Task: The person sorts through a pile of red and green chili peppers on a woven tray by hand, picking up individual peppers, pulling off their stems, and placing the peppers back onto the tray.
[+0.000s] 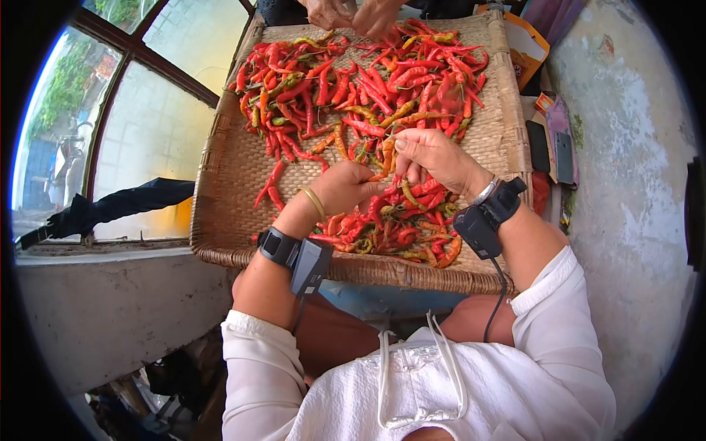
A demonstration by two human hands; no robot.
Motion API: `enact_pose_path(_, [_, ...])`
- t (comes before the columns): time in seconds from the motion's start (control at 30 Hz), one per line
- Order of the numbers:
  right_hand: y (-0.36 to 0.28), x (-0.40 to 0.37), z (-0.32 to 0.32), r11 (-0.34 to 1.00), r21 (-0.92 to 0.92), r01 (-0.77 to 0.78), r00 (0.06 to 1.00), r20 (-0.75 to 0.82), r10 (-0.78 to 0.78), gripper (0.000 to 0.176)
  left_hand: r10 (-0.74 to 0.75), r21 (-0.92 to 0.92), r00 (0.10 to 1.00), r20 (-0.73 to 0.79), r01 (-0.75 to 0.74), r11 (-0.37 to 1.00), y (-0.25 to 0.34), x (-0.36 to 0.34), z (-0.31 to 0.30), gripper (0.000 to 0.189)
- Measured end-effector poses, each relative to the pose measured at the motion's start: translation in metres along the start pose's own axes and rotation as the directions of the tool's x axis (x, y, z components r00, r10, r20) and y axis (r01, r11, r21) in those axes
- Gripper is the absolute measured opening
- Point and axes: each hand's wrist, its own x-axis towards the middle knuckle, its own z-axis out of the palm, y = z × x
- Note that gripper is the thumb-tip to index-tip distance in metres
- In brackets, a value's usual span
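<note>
Red, orange and greenish chili peppers lie in a large woven basket tray [220, 213]. In front of me, my right hand [441, 160] pinches an orange chili pepper [388, 153] between thumb and fingers. Close on its left, my left hand [340, 189] has its fingers closed at the pepper's lower end; its fingertips are partly hidden. Below both hands sits a smaller heap of chili peppers [401, 231] along the near rim. Beyond them spreads a bigger pile of chili peppers [368, 84].
Another person's hands [353, 15] work at the tray's far edge. A folded black umbrella [121, 209] rests by the window on the left. Phones [563, 156] and an orange box [523, 48] are at the right, beside a wall [625, 184].
</note>
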Motion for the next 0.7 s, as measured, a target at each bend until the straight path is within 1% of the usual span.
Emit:
enact_pose_path(0.03, [0.0,0.002,-0.002,0.996,-0.09,0.026,0.998,-0.054,-0.031,0.024,-0.085,0.056,0.992,0.091,0.08,0.995,-0.001,0.001,-0.005,0.025])
enact_pose_path(0.07, [0.0,0.003,-0.004,0.928,-0.372,-0.036,0.998,-0.065,0.013,0.024,-0.109,0.093,0.99,0.094,0.1,0.991,-0.005,0.003,-0.011,0.024])
enact_pose_path(0.1, [0.009,0.005,-0.006,0.928,-0.371,-0.036,0.998,-0.066,0.012,0.024,-0.11,0.094,0.989,0.095,0.101,0.99,-0.006,0.004,-0.017,0.024])
enact_pose_path(0.13, [0.023,0.008,-0.009,0.698,-0.705,0.127,0.982,-0.009,-0.187,0.023,0.009,-0.255,0.997,-0.081,-0.029,0.967,-0.006,0.005,-0.022,0.025])
enact_pose_path(0.17, [0.033,0.009,-0.011,0.329,-0.914,0.239,0.932,0.121,-0.34,0.022,0.059,-0.543,0.958,-0.282,-0.21,0.813,-0.004,0.005,-0.026,0.027])
enact_pose_path(0.2, [0.022,0.004,-0.002,0.364,-0.924,0.121,0.986,0.068,-0.153,0.022,0.059,-0.545,0.958,-0.281,-0.21,0.812,0.0,0.006,-0.025,0.027])
enact_pose_path(0.23, [0.023,0.003,0.0,0.362,-0.924,0.122,0.986,0.07,-0.152,0.022,0.022,-0.556,0.874,-0.485,-0.328,0.764,0.005,0.008,-0.023,0.029])
enact_pose_path(0.27, [0.025,0.003,0.001,0.333,-0.936,0.118,0.992,0.097,-0.079,0.022,-0.032,-0.537,0.748,-0.663,-0.446,0.716,0.008,0.009,-0.023,0.031])
enact_pose_path(0.3, [0.027,0.003,0.002,0.304,-0.946,0.116,0.993,0.121,-0.003,0.021,-0.033,-0.537,0.747,-0.665,-0.447,0.715,-0.001,0.012,-0.02,0.031])
enact_pose_path(0.33, [0.024,0.003,0.003,0.275,-0.956,0.104,0.991,0.123,0.052,0.023,0.097,-0.302,0.829,-0.551,-0.306,0.903,-0.014,0.015,-0.013,0.03])
enact_pose_path(0.37, [0.021,0.002,0.004,0.274,-0.956,0.104,0.991,0.123,0.054,0.023,0.17,-0.003,0.904,-0.391,-0.186,0.982,-0.025,0.019,-0.008,0.03])
enact_pose_path(0.4, [0.017,0.001,0.006,0.228,-0.971,0.067,0.993,0.087,0.08,0.023,0.169,-0.005,0.905,-0.39,-0.186,0.983,-0.024,0.019,-0.003,0.03])
enact_pose_path(0.43, [0.013,-0.001,0.007,0.182,-0.983,0.03,0.993,0.05,0.104,0.024,0.173,0.231,0.96,-0.222,-0.121,0.965,-0.021,0.02,0.007,0.031])
enact_pose_path(0.47, [0.008,-0.003,0.007,0.184,-0.983,0.029,0.993,0.049,0.106,0.024,0.131,0.461,0.99,-0.053,-0.092,0.883,-0.018,0.02,0.014,0.032])
enact_pose_path(0.5, [0.003,-0.005,0.007,0.171,-0.985,0.011,0.987,0.038,0.158,0.028,0.131,0.46,0.99,-0.052,-0.093,0.883,-0.018,0.019,0.018,0.032])
enact_pose_path(0.53, [0.001,-0.006,0.007,0.155,-0.988,-0.006,0.977,0.027,0.21,0.032,0.05,0.548,0.999,0.02,-0.053,0.835,-0.017,0.018,0.022,0.034])
enact_pose_path(0.57, [0.003,-0.007,0.006,0.153,-0.988,-0.006,0.977,0.026,0.211,0.032,-0.037,0.633,0.996,0.082,-0.024,0.774,-0.017,0.018,0.024,0.037])
enact_pose_path(0.63, [0.01,-0.01,0.007,0.16,-0.986,0.034,0.93,0.09,0.357,0.035,-0.056,0.647,0.996,0.073,-0.005,0.762,-0.019,0.019,0.025,0.037])
enact_pose_path(0.67, [0.012,-0.01,0.012,0.125,-0.992,0.032,0.928,0.076,0.366,0.029,-0.068,0.653,0.996,0.063,0.011,0.757,-0.019,0.019,0.026,0.036])
enact_pose_path(0.7, [0.016,-0.01,0.016,0.124,-0.992,0.033,0.927,0.076,0.368,0.029,-0.082,0.659,0.995,0.054,0.026,0.752,-0.018,0.019,0.026,0.036])
